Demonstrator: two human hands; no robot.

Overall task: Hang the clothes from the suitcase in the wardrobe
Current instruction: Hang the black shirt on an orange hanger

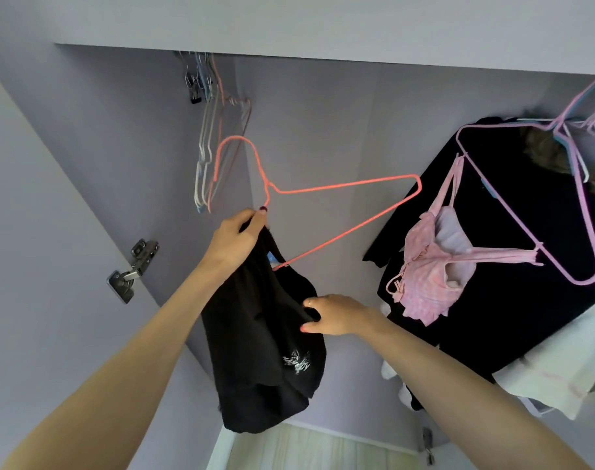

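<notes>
I look up into an open wardrobe [323, 130] with pale lilac walls. My left hand [236, 239] pinches the neck of an orange wire hanger [340, 186], along with the top of a black garment [262, 344] with a small white print. One end of the hanger is inside the garment. My right hand [333, 315] grips the black fabric lower down on its right side. The suitcase is out of view.
Several empty wire hangers [209, 137] hang at the upper left. At the right hang a large black garment [513, 266], a pink top [435, 266] on a pink hanger [527, 215], and white fabric [560, 374]. A door hinge [131, 269] sits on the left panel.
</notes>
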